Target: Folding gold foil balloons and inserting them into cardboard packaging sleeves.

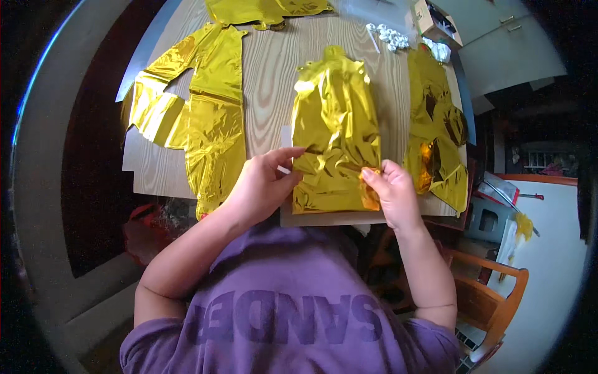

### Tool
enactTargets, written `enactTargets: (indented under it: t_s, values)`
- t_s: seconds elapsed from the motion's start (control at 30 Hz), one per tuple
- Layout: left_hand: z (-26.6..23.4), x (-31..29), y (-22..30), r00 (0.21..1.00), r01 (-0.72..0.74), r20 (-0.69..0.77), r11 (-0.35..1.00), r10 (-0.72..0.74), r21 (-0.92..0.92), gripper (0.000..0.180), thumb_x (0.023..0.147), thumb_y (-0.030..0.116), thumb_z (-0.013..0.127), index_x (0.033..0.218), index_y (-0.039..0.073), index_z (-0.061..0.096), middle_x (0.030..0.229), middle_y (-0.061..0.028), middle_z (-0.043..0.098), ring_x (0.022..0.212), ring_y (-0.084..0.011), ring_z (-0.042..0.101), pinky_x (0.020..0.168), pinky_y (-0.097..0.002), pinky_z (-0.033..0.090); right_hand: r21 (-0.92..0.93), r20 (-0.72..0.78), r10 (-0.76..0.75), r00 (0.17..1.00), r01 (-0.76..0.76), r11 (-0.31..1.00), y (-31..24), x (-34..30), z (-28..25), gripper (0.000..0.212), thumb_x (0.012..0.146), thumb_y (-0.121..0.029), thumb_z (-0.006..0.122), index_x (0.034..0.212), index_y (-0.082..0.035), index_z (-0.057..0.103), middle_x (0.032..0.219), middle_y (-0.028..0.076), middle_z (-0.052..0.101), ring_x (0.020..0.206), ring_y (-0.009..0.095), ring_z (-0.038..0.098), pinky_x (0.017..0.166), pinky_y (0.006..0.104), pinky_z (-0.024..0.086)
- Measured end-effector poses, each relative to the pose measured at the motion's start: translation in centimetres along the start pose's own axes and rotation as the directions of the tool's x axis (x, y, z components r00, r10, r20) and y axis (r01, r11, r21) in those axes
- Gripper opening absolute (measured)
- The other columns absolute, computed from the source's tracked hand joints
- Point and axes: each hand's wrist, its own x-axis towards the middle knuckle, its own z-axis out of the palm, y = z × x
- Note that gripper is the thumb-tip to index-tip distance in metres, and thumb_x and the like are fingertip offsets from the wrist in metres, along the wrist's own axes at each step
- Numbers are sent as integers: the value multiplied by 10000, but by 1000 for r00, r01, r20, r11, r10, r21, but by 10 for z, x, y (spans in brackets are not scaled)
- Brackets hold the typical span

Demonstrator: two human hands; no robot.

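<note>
A flat, uninflated gold foil balloon (336, 124) lies crinkled in front of me, its narrow tab pointing away. At its lower right edge my right hand (395, 193) is closed, the thumb pressing on a folded orange-gold corner. On the opposite edge rests my left hand (265, 184), thumb and index fingertips on the foil, the other fingers curled and partly hidden. Beneath the balloon a pale flat board (288, 218) shows along the left and near edges. Another gold foil balloon (215, 112) lies flat to the left, reaching the table's near edge.
More gold foil (268, 9) lies at the far edge, and a gold foil balloon (439, 124) at the right. White small pieces (393, 38) and a box (436, 25) sit far right on the wood-grain table (268, 81). A wooden chair (492, 293) stands at lower right.
</note>
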Motion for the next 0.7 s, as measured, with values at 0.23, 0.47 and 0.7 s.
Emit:
enactTargets:
  t_s: [0.23,0.47,0.7]
  values:
    - [1,4,7,998,-52,4,927,55,370,440,896,136,733,1320,57,644,1033,-142,692,844,-207,695,771,-345,560,-22,-30,11,999,-11,1000,9,5,-5,76,988,-79,657,988,-9,629,906,16,703,758,33,605,696,213,506]
    - [3,7,-4,916,-289,16,631,402,720,369,856,188,724,1212,96,683,1062,-128,631,1060,-340,592,942,-487,476,-76,-68,-4,998,-2,997,14,2,-3,62,985,-62,652,983,-6,624,892,18,696,744,32,598,661,209,487]
    - [4,10,-21,777,-497,247,323,578,806,569,912,282,684,1411,59,527,1513,-153,454,1433,-328,399,1186,-516,294,-74,-54,13,998,-17,997,6,4,3,51,984,-42,645,983,1,616,898,14,688,759,32,594,664,213,488]
